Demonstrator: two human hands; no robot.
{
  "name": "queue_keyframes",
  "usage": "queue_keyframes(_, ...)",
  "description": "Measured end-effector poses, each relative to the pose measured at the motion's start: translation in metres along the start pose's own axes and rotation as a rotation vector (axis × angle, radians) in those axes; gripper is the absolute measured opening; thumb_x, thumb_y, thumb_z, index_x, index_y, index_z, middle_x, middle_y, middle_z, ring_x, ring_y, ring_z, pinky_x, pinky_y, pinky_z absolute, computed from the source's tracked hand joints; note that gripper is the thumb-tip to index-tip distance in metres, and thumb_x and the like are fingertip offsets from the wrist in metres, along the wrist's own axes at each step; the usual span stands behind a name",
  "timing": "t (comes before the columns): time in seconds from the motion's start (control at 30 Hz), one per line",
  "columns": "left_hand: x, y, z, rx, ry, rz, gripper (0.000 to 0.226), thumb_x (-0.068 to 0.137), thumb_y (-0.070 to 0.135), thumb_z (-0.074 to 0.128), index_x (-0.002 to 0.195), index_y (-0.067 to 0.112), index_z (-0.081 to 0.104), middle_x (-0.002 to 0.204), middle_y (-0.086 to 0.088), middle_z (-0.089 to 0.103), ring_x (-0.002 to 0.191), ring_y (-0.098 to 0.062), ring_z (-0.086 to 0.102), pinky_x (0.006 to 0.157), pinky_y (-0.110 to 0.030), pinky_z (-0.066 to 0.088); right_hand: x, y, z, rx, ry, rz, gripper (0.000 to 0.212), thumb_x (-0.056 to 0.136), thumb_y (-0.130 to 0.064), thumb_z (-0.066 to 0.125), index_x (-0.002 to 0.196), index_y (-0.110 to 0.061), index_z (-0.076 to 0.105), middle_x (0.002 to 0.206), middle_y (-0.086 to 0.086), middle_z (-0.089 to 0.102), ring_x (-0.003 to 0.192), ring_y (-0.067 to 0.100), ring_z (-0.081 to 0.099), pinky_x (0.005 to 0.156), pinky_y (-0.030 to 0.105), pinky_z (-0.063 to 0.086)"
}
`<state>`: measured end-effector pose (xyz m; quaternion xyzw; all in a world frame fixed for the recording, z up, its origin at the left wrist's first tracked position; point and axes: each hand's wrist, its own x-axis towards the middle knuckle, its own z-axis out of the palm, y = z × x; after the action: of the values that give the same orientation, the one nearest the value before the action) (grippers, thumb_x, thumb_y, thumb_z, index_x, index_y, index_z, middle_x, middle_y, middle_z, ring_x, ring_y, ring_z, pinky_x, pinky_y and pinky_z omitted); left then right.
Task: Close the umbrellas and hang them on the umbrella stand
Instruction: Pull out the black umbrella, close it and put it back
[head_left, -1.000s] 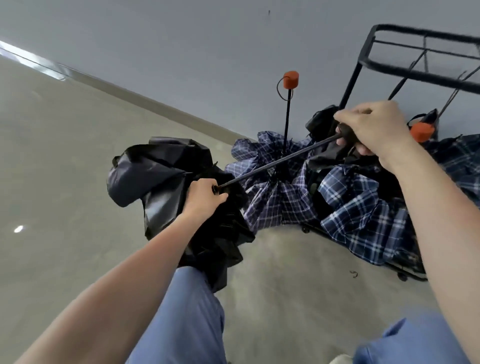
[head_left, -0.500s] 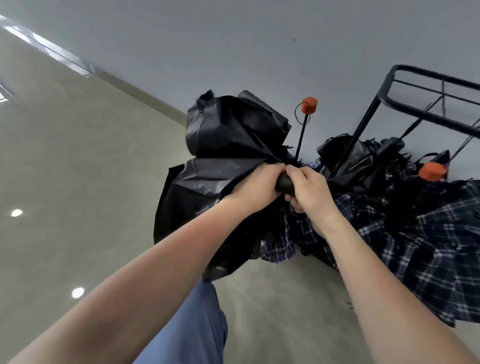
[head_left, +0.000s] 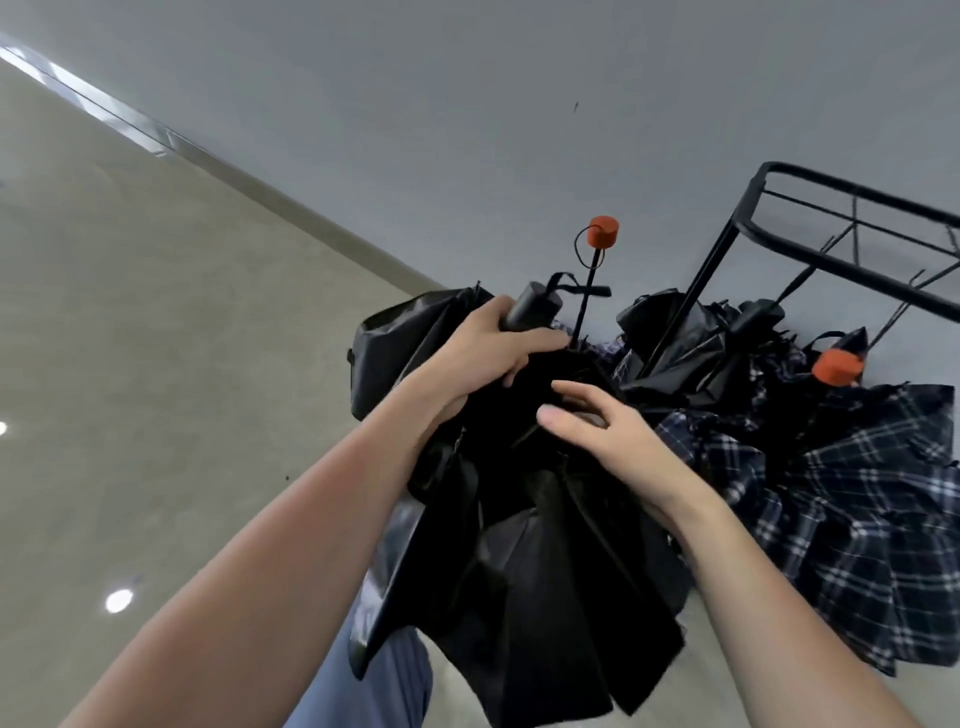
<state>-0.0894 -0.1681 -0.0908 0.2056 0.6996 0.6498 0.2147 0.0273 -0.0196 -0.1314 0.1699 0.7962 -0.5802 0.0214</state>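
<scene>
I hold a collapsed black umbrella (head_left: 545, 561) upright, its loose canopy hanging down in front of my legs. My left hand (head_left: 488, 358) is closed around the top of it, just below its black handle (head_left: 532, 312). My right hand (head_left: 608, 431) hovers against the black fabric with fingers spread, gripping nothing. The black metal umbrella stand (head_left: 852, 244) stands at the right against the wall. Plaid umbrellas (head_left: 857, 509) with orange handles (head_left: 602, 233) lie heaped at its foot, together with other black umbrellas (head_left: 685, 343).
A grey wall fills the background and meets the beige floor (head_left: 156, 364) along a metal skirting strip (head_left: 130, 124). The floor stretches away to the left. My blue trouser leg (head_left: 374, 686) shows below the umbrella.
The black umbrella's shaft has been pushed in and the umbrella turned handle-up. My right hand has let go of the handle and now rests open against the fabric.
</scene>
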Motion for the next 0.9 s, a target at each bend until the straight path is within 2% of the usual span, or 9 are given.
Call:
queue_keyframes(0.13,-0.003,-0.004,0.008,-0.063,-0.123,-0.037,0.044,0.073,0.043,0.083,0.092,0.016,0.054,0.063,-0.002,0.051,0.06,-0.019,0.047,0.055,-0.029,0.04,-0.002,0.003,0.013,-0.009,-0.002,-0.027,0.088,0.052,-0.058,0.09,0.131,-0.033,0.06,0.127,-0.007,0.062,0.097,0.003,0.071,0.081,0.017,0.055)
queue_keyframes(0.2,-0.006,-0.009,0.013,-0.076,-0.183,-0.025,0.037,0.081,0.052,0.074,0.091,0.021,0.057,0.068,0.0,0.051,0.062,-0.013,0.048,0.059,-0.028,0.041,-0.001,0.002,0.018,0.1,0.064,-0.031,0.09,0.057,-0.059,0.087,0.135,-0.027,0.056,0.126,-0.006,0.064,0.1,0.008,0.071,0.088,0.024,0.056)
queue_keyframes(0.33,-0.015,-0.018,0.023,-0.171,-0.262,-0.083,0.046,0.094,0.061,0.048,0.101,0.018,0.062,0.081,-0.005,0.057,0.058,-0.009,0.05,0.06,-0.028,0.04,0.002,-0.008,0.024,0.26,0.141,-0.074,0.069,0.079,-0.057,0.073,0.13,-0.016,0.053,0.108,0.0,0.073,0.091,0.013,0.072,0.086,0.03,0.058)
queue_keyframes(0.47,-0.02,-0.023,0.035,-0.246,-0.241,-0.125,0.046,0.103,0.05,0.035,0.096,0.014,0.063,0.073,-0.012,0.054,0.057,-0.019,0.047,0.058,-0.033,0.037,0.003,-0.013,0.032,0.319,0.218,-0.168,0.041,0.087,-0.048,0.068,0.115,-0.019,0.062,0.09,0.013,0.071,0.06,0.019,0.062,0.064,0.036,0.056)
queue_keyframes(0.57,-0.025,-0.025,0.035,-0.197,-0.248,-0.262,0.077,0.094,0.074,0.032,0.097,0.004,0.064,0.076,-0.017,0.052,0.061,-0.025,0.05,0.063,-0.036,0.042,0.006,-0.012,0.031,0.244,0.229,-0.18,0.038,0.087,-0.054,0.064,0.099,-0.018,0.066,0.082,0.017,0.071,0.054,0.021,0.059,0.055,0.037,0.054)
queue_keyframes(0.63,-0.027,-0.024,0.03,-0.058,-0.313,-0.368,0.102,0.081,0.089,0.03,0.122,0.002,0.062,0.082,-0.005,0.066,0.068,-0.017,0.062,0.073,-0.028,0.051,0.008,-0.013,0.024,0.258,0.253,-0.138,0.042,0.083,-0.06,0.065,0.094,-0.02,0.063,0.075,0.004,0.071,0.056,0.021,0.063,0.054,0.036,0.054)
queue_keyframes(0.7,-0.033,-0.016,0.026,0.102,-0.357,-0.31,0.1,0.074,0.091,0.03,0.14,0.02,0.053,0.107,0.017,0.071,0.087,0.002,0.065,0.096,-0.024,0.049,0.012,-0.014,0.015,0.3,0.288,-0.096,0.043,0.084,-0.059,0.065,0.095,-0.018,0.06,0.08,0.0,0.072,0.062,0.015,0.07,0.053,0.03,0.055)
queue_keyframes(0.77,-0.042,-0.005,0.025,0.247,-0.332,-0.102,0.076,0.072,0.089,0.029,0.124,0.042,0.058,0.109,0.033,0.065,0.099,0.018,0.057,0.103,-0.026,0.041,0.015,-0.016,0.01,0.321,0.304,-0.112,0.038,0.086,-0.058,0.063,0.085,-0.021,0.06,0.067,-0.003,0.064,0.051,0.01,0.062,0.046,0.025,0.049)
queue_keyframes(0.9,-0.049,-0.009,0.025,0.233,-0.27,0.078,0.055,0.088,0.071,0.033,0.127,0.039,0.057,0.122,0.014,0.069,0.116,-0.001,0.062,0.106,-0.037,0.045,0.02,-0.021,0.005,0.366,0.348,-0.14,0.04,0.092,-0.055,0.058,0.08,-0.017,0.061,0.055,-0.006,0.056,0.045,0.013,0.05,0.043,0.024,0.045)
